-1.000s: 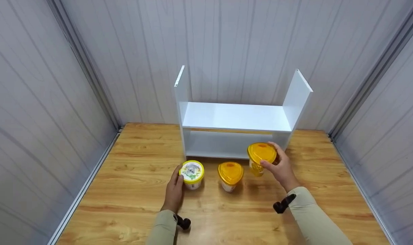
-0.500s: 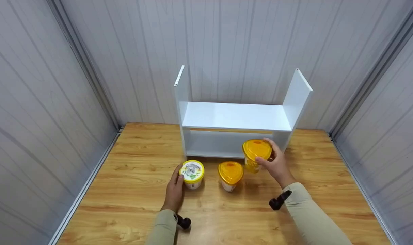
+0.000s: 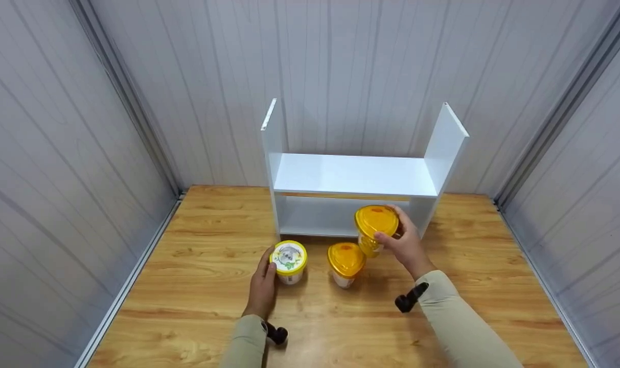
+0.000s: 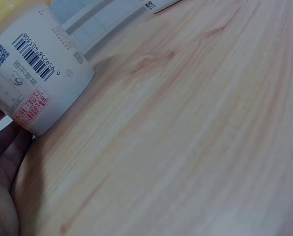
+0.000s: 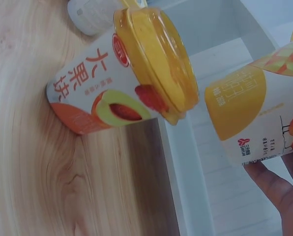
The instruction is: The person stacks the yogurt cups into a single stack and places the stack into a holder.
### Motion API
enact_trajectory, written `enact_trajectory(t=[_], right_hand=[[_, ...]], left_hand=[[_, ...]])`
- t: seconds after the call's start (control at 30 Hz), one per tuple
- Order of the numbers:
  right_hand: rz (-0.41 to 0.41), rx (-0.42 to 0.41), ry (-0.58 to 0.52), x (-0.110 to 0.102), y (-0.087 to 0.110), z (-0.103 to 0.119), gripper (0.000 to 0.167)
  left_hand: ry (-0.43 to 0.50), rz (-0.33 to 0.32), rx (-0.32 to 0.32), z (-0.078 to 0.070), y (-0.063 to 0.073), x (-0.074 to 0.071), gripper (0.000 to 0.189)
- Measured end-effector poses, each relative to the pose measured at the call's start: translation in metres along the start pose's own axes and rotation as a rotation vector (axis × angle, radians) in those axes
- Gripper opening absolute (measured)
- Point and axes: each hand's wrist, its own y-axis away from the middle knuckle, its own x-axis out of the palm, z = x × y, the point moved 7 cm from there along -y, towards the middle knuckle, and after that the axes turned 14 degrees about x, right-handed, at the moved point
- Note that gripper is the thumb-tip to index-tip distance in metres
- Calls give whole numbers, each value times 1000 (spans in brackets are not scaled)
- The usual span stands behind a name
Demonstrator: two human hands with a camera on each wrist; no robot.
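Head view, left hand [image 3: 261, 287]: your fingers curve round the yellow-lidded tub [image 3: 290, 259] on the worktop [image 3: 197, 286].
Middle cup [image 3: 346, 263]: upright, before the white shelf [image 3: 350, 175].
Right hand [image 3: 408, 249]: your fingers grip the raised cup [image 3: 375, 221]; whether it touches the middle cup is unclear.

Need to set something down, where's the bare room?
Free: table left of the left hand and right of the right sleeve; upper shelf between its side panels. Crowded: between left hand and right hand, with yellow-rimmed tub, standing cup and held cup.
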Motion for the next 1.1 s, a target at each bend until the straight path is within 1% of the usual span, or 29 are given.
enact_trajectory(t=[0.17, 0.37, 0.63, 0.67, 0.87, 0.9, 0.93, 1.1], right_hand=[[4, 1, 2, 6, -1, 3, 77], [9, 23, 9, 12, -2, 5, 78], [58, 59, -7, 24, -4, 7, 76], [64, 61, -7, 26, -2, 11, 76], [56, 16, -19, 34, -1, 15, 74], [49, 8, -21, 34, -4, 11, 73], [48, 6, -22, 36, -4, 12, 72], [68, -15, -47, 43, -3, 17, 68]], left_hand=[[-7, 17, 12, 0, 1, 0, 48], [-22, 18, 22, -1, 1, -1, 49], [-30, 9, 7, 0, 0, -1, 48], [-24, 9, 2, -5, 0, -1, 48], [-26, 10, -9, -5, 0, -1, 47], [-33, 8, -2, -1, 0, -1, 47], [-34, 7, 0, -1, 0, -1, 46], [-42, 12, 7, -1, 0, 0, 47]])
